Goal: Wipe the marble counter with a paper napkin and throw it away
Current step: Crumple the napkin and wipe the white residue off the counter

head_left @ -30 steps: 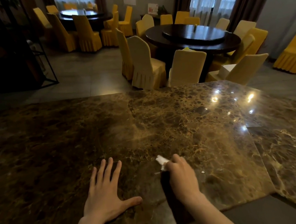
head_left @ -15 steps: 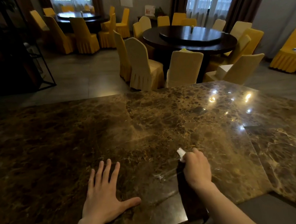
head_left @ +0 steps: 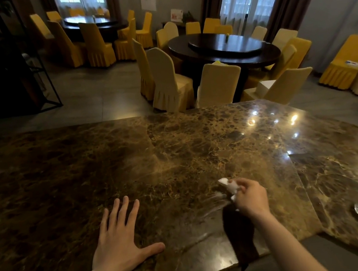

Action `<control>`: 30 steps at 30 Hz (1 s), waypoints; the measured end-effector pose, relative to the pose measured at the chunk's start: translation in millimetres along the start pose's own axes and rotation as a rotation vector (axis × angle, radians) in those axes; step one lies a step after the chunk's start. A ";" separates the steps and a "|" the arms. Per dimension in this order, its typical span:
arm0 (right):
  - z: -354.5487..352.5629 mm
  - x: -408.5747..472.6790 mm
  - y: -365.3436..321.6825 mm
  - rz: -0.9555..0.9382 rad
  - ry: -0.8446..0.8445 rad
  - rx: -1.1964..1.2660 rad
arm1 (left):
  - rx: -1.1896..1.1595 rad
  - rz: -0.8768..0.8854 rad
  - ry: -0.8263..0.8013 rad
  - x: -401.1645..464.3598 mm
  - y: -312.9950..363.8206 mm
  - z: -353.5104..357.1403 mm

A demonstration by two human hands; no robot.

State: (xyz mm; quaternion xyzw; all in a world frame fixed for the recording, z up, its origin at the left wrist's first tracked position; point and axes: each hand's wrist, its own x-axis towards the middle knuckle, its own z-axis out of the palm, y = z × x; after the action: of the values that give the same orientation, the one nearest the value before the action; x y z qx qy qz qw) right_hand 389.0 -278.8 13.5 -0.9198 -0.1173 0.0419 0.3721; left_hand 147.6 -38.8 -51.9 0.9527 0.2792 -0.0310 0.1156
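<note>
Brown veined polished marble counter [head_left: 176, 158], glossy, lamp reflections at right. Left hand [head_left: 119, 241]: flat on slab, fingers spread, gripping nothing. Right hand [head_left: 251, 196]: closed around crumpled white paper napkin [head_left: 229, 185], wad poking out past fingertips, low over the slab, contact unclear. Behind: yellow-covered chairs [head_left: 166, 80], dark round wooden table [head_left: 223, 47]

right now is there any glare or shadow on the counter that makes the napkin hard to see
Head view: bright ceiling-light glare dots the marble counter at far right, away from the white napkin; the right hand casts a dark shadow or reflection toward the near edge; the napkin stands out clearly; the left hand lies flat in dimmer light.
</note>
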 end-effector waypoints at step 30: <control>55.1 -47.5 -21.2 -0.293 -0.084 -0.377 | -0.050 0.014 0.074 1.6 -3.4 5.8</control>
State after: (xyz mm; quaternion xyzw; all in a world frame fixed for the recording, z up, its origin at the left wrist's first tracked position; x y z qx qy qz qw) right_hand 330.0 -238.6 -11.9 -0.9436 -0.2705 0.0031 0.1909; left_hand 147.2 -36.6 -58.5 0.9520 0.2774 0.0119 0.1291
